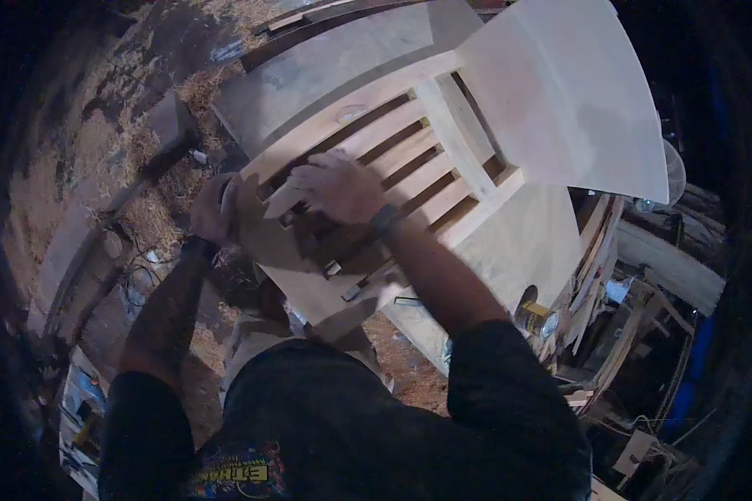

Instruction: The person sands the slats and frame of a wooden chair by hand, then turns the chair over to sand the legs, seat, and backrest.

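Note:
A slatted wooden frame (468, 210) lies on a pale board (526, 242) in front of me. My right hand (340, 188) is over the slats at the frame's near left part, its fingers closed round the end of a pale wooden piece (282, 199). My left hand (215, 209) is at the frame's left end, in shadow, with its fingers bent against the edge; what it holds, if anything, is too dark to tell. Small light pieces (333, 268) lie near the slats below my right hand.
A large pale panel (585, 100) stands at the upper right. Wood shavings (150, 138) cover the ground at the left. Scrap timber (668, 259) is piled at the right, and a yellow can (536, 319) is by the board's lower right edge.

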The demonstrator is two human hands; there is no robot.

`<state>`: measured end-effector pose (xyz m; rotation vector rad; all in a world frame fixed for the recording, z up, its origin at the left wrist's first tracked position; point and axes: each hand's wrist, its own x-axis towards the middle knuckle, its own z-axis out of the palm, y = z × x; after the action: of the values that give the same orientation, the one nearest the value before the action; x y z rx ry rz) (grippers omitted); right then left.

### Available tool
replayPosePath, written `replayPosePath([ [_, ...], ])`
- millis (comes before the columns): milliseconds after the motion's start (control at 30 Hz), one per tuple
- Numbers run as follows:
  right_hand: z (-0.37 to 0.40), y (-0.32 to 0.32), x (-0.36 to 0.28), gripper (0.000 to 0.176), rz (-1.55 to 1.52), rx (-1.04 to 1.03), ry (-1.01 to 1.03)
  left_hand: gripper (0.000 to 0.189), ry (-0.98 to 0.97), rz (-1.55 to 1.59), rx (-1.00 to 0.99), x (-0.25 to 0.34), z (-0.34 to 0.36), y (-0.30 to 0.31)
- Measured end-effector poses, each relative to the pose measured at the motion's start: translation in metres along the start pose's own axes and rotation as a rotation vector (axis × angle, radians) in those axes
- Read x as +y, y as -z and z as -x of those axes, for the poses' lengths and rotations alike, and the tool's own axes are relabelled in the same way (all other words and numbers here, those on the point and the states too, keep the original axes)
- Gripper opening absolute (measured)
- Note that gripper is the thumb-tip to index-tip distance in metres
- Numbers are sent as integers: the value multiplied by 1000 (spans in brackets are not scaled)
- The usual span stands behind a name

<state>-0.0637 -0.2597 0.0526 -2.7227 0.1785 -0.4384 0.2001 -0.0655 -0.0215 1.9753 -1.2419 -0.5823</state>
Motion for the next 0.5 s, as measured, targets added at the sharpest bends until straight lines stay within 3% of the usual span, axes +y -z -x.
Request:
replayPosePath([
  [67, 18, 36, 66, 31, -471, -113, -540, 47, -12, 44, -12, -3, 1, 1],
  [100, 35, 53, 123, 31, -238, -82, -355, 48, -11, 61, -13, -4, 2, -1],
  [167, 48, 60, 162, 31, -15, -54, -211, 48, -10, 74, -12, -5, 0, -3],
  [233, 43, 48, 139, 32, -51, -42, -319, 49, -19, 45, -40, -10, 1, -1],
  [267, 37, 26, 118, 35, -48, -88, -163, 49, 0, 53, -17, -10, 1, 1],
  [333, 5, -9, 29, 36, -48, -100, -70, 49, 43, 86, 35, -4, 3, -3],
  [367, -14, -7, -17, 34, -59, -78, -136, 48, 12, 97, 29, -1, 1, 0],
  [433, 6, -26, 16, 39, 153, -2, 95, 48, -42, 125, 5, 2, -2, 2],
  [500, 30, -9, 103, 41, 178, -160, -112, 48, -18, 46, 30, -5, -1, -4],
])
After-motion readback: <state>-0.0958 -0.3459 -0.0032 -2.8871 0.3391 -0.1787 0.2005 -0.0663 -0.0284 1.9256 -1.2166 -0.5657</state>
